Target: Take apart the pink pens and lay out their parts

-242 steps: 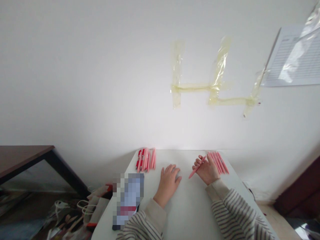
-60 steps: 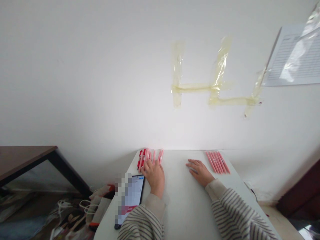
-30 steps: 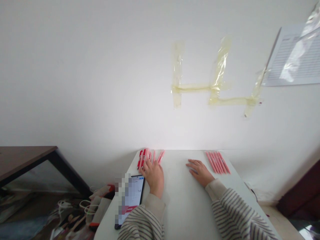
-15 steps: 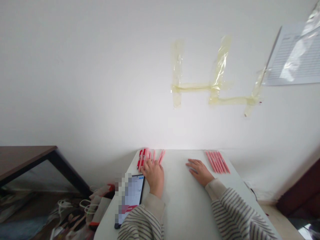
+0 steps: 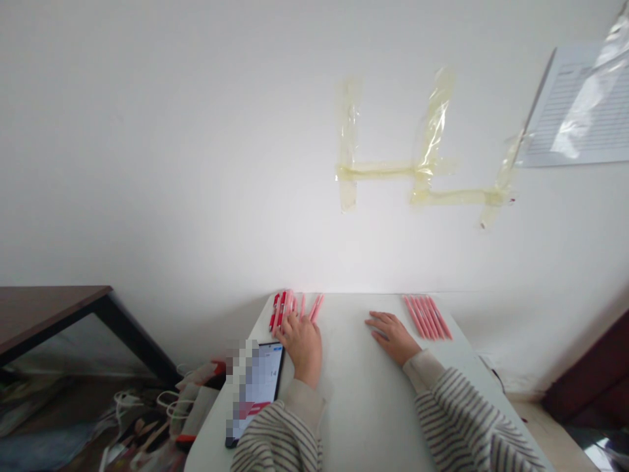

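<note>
My left hand (image 5: pixel 303 342) rests over the near ends of a loose group of pens at the far left of the white table (image 5: pixel 363 406). Its fingers are spread and touch the pens; their tips are partly hidden among them. Red pens (image 5: pixel 282 311) lie at the left of this group, with pink pens (image 5: pixel 317 307) to their right. On the right side, my right hand (image 5: pixel 393 335) lies flat on the tabletop, fingers apart, holding nothing. Just beyond it, several pink pens (image 5: pixel 427 318) lie side by side in a slanted row, apart from the hand.
A phone (image 5: pixel 265 383) with a lit screen lies at the table's left edge, beside my left sleeve. The wall (image 5: pixel 221 164) meets the table's far edge. Bags (image 5: pixel 191 410) and a dark-framed desk (image 5: pixel 59 305) stand to the left.
</note>
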`<move>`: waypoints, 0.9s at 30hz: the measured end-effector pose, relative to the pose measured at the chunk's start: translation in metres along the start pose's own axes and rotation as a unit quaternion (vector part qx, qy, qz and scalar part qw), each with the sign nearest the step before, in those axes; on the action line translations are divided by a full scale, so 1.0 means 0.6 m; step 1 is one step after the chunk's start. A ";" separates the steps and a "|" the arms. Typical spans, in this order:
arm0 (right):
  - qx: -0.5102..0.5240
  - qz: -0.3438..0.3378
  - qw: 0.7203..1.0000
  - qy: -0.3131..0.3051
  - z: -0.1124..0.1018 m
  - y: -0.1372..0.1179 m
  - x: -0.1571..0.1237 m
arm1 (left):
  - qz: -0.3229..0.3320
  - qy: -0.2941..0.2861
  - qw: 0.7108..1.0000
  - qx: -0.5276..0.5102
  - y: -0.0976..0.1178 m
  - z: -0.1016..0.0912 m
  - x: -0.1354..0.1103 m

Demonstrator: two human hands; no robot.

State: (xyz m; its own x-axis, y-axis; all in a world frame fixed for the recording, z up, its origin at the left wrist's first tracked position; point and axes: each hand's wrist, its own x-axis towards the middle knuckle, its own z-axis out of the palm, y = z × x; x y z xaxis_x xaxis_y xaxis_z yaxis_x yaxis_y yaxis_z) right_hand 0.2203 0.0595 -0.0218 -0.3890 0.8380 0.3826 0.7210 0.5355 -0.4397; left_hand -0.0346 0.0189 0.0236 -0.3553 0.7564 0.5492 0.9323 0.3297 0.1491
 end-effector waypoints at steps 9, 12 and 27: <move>-0.002 -0.003 1.000 0.003 0.002 0.001 0.000 | -0.026 0.021 0.999 0.012 -0.005 0.015 0.002; 0.001 -0.003 1.000 0.004 0.002 0.001 0.000 | -0.020 0.030 0.999 0.014 -0.006 0.016 0.002; 0.004 0.000 1.000 0.003 0.002 0.001 0.000 | -0.025 0.058 0.997 -0.039 -0.007 0.020 0.007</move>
State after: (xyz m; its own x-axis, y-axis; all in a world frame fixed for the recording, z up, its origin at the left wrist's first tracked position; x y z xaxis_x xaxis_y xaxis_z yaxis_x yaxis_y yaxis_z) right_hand 0.2202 0.0599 -0.0233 -0.3853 0.8373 0.3879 0.7164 0.5363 -0.4462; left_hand -0.0410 0.0276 0.0151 -0.3952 0.6685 0.6300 0.9177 0.3168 0.2395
